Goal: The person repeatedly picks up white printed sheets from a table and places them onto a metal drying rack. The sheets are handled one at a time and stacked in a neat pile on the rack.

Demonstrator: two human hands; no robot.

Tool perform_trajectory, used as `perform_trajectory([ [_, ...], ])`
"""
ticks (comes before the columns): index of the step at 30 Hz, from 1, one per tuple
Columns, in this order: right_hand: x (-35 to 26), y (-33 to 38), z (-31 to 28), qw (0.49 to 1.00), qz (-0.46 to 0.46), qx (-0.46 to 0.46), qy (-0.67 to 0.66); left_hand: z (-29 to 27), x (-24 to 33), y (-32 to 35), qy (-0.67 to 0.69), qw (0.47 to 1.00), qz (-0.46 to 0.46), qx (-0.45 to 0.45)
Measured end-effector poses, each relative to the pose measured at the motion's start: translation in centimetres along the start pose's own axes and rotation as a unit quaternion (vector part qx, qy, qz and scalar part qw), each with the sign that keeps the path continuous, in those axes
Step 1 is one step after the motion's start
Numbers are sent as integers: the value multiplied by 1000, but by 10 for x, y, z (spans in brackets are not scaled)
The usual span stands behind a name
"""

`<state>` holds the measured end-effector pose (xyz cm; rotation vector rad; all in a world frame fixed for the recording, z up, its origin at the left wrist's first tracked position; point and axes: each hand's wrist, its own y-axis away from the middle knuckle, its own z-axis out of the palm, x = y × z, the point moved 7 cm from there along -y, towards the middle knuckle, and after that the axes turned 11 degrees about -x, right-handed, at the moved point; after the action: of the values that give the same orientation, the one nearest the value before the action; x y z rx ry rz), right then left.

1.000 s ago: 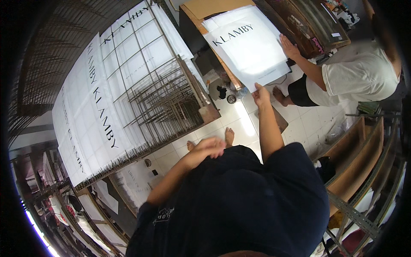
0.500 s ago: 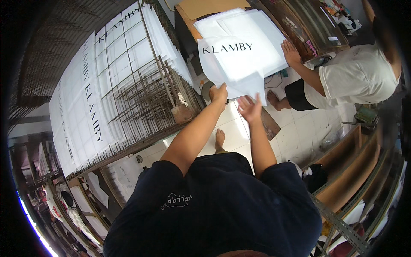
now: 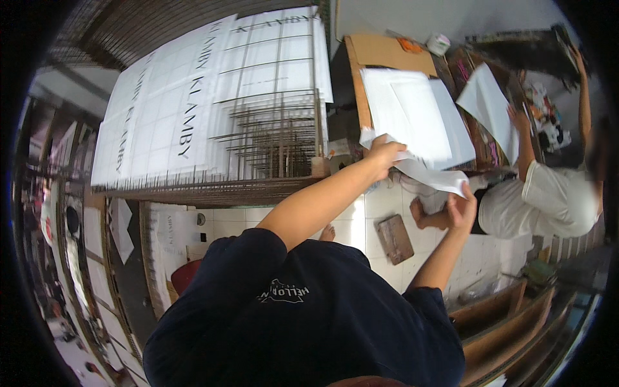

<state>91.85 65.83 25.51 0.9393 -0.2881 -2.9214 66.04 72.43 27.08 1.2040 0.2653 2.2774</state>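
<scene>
Holding sheet (image 3: 433, 177) edge above floor (image 3: 383, 206)

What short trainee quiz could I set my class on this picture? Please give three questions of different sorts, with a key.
1. True or false: the person's left hand grips a thin white sheet.
2. The person's own shirt is: A) red; B) dark; C) yellow.
3. Fill the gap: the wire rack stands to the ____ of that hand.

Key: 1. True. 2. B. 3. left.
</scene>
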Motion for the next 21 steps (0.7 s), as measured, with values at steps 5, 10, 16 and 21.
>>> perform_trajectory([
  [5, -82, 4, 112, 986, -71, -103, 109, 65, 108, 66, 31, 993, 96, -64],
  [10, -128, 27, 244, 951, -178, -176, 181, 100, 209, 115, 21, 958, 221, -181],
  [16, -104, 23, 386, 879, -106, -441, 148, 70, 323, 200, -1, 916, 365, -168],
  [21, -64, -17, 458, 871, -110, -439, 192, 27, 393, 237, -117, 892, 403, -165],
])
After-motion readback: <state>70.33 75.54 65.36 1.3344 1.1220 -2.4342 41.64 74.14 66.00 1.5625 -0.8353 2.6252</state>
